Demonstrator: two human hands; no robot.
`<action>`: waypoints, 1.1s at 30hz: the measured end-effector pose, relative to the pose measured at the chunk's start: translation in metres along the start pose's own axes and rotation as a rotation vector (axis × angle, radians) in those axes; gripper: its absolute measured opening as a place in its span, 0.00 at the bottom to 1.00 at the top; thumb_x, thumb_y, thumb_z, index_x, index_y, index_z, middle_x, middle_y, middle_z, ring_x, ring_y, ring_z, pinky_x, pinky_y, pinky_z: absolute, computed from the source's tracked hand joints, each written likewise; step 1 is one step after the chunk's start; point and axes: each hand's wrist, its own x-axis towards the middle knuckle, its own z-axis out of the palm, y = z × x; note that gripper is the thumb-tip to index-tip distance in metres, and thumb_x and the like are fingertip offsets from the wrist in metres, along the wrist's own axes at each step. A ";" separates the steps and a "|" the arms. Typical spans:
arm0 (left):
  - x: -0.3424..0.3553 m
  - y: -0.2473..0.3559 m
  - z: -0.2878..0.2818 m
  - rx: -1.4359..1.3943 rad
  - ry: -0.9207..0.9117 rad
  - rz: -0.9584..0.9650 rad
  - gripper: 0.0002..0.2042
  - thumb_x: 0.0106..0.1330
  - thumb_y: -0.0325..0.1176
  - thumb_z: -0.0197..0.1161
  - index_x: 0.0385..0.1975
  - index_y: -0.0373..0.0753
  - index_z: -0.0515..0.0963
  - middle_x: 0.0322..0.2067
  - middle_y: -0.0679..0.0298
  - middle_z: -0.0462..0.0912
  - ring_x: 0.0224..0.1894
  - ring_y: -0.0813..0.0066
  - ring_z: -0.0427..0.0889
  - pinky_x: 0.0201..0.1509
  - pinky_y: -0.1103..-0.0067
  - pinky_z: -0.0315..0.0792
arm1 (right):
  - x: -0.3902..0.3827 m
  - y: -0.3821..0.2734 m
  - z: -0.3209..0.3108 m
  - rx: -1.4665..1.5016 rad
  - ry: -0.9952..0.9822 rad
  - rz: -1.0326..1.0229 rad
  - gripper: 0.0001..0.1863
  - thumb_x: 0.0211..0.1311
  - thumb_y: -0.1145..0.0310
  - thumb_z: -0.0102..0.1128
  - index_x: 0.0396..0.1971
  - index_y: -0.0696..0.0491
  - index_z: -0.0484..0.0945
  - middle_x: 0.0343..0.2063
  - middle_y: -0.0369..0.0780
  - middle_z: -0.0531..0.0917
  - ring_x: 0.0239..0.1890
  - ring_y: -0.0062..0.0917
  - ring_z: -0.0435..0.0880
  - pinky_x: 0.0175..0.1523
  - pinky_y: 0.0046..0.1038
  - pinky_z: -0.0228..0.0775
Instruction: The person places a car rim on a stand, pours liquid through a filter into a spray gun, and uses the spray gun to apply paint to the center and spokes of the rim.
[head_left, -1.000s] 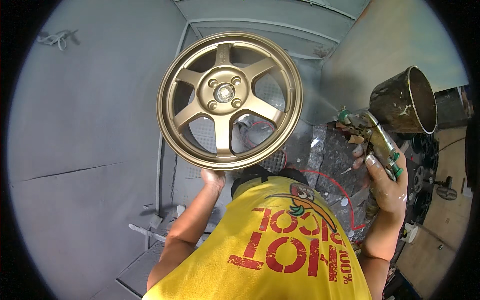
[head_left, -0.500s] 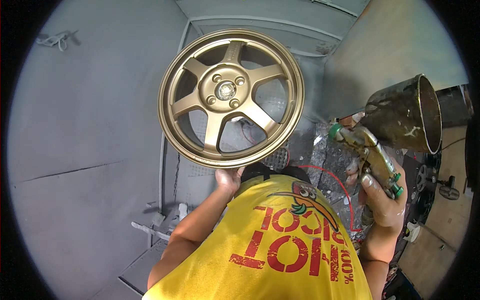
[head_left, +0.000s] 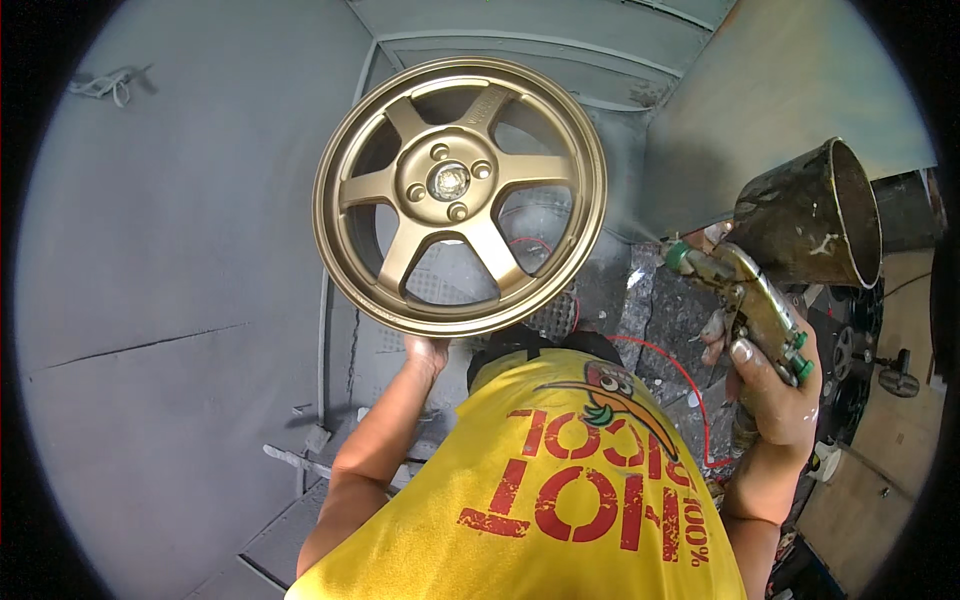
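A bronze-gold six-spoke wheel rim [head_left: 517, 168] faces me at the upper middle, with a crumpled shiny piece in its centre hole. At the wheel's lower edge, my left hand [head_left: 427, 351] holds it from below, its fingers hidden behind the rim. To the right, my right hand [head_left: 775, 395] is wrapped round a metal spray gun [head_left: 750, 295] with green knobs and a green nozzle end pointed toward the wheel. On top of the gun sits a dark, paint-stained metal cup [head_left: 795, 225], tilted with its mouth to the right. Faint mist shows by the nozzle.
Grey walls [head_left: 190, 230] stand at the left and behind the wheel. A red hose [head_left: 690, 385] runs over the paint-spotted floor [head_left: 650, 310]. A grey-coated bar [head_left: 300, 462] juts out low at the left. At the far right is a wooden panel [head_left: 860, 500].
The wheel has turned a little clockwise, and my left hand has moved left along with its lower edge. My right hand and the spray gun have shifted only slightly. Mist now shows at the nozzle.
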 end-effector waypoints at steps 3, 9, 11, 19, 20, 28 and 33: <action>0.007 0.012 -0.004 0.031 0.043 0.060 0.25 0.73 0.53 0.43 0.59 0.40 0.69 0.56 0.57 0.75 0.55 0.58 0.77 0.61 0.63 0.73 | -0.006 -0.001 0.000 0.073 -0.069 0.029 0.31 0.53 0.69 0.64 0.57 0.67 0.71 0.33 0.44 0.83 0.31 0.21 0.82 0.25 0.14 0.67; 0.002 0.039 0.011 -0.057 0.084 0.173 0.25 0.74 0.52 0.43 0.59 0.40 0.69 0.56 0.57 0.76 0.55 0.59 0.77 0.62 0.63 0.72 | -0.010 0.009 0.001 -0.011 -0.104 -0.006 0.27 0.57 0.70 0.61 0.57 0.65 0.71 0.34 0.41 0.83 0.32 0.20 0.81 0.25 0.15 0.67; -0.008 0.038 0.018 -0.113 0.086 0.194 0.24 0.74 0.51 0.44 0.59 0.40 0.69 0.56 0.58 0.76 0.55 0.59 0.78 0.62 0.63 0.71 | -0.014 0.015 0.001 -0.030 -0.041 -0.035 0.27 0.58 0.70 0.60 0.58 0.64 0.71 0.34 0.40 0.83 0.32 0.19 0.81 0.26 0.15 0.67; -0.027 -0.004 0.003 -0.094 -0.071 0.185 0.22 0.74 0.48 0.44 0.58 0.39 0.69 0.54 0.60 0.77 0.54 0.61 0.78 0.62 0.64 0.71 | -0.023 0.029 -0.011 -0.081 0.051 -0.105 0.26 0.59 0.72 0.59 0.58 0.63 0.70 0.36 0.38 0.82 0.33 0.17 0.79 0.29 0.14 0.67; -0.029 -0.013 0.006 -0.087 -0.058 0.171 0.24 0.74 0.51 0.42 0.58 0.39 0.69 0.56 0.59 0.75 0.55 0.60 0.76 0.62 0.64 0.70 | -0.024 0.028 -0.010 -0.082 0.051 -0.095 0.27 0.58 0.71 0.60 0.58 0.63 0.70 0.35 0.38 0.82 0.33 0.17 0.79 0.28 0.14 0.67; -0.060 -0.050 0.023 -0.093 -0.094 -0.027 0.24 0.71 0.55 0.44 0.55 0.43 0.71 0.54 0.63 0.77 0.56 0.66 0.74 0.57 0.69 0.71 | -0.052 0.019 -0.001 0.068 -0.070 -0.011 0.31 0.53 0.70 0.64 0.58 0.65 0.72 0.34 0.41 0.84 0.32 0.19 0.81 0.27 0.15 0.67; -0.045 -0.047 -0.005 -0.066 -0.111 -0.021 0.25 0.72 0.54 0.43 0.56 0.42 0.70 0.55 0.61 0.76 0.57 0.65 0.74 0.61 0.66 0.71 | -0.063 0.021 0.006 -0.010 0.043 -0.018 0.29 0.55 0.71 0.63 0.58 0.64 0.71 0.34 0.40 0.83 0.34 0.20 0.81 0.30 0.16 0.68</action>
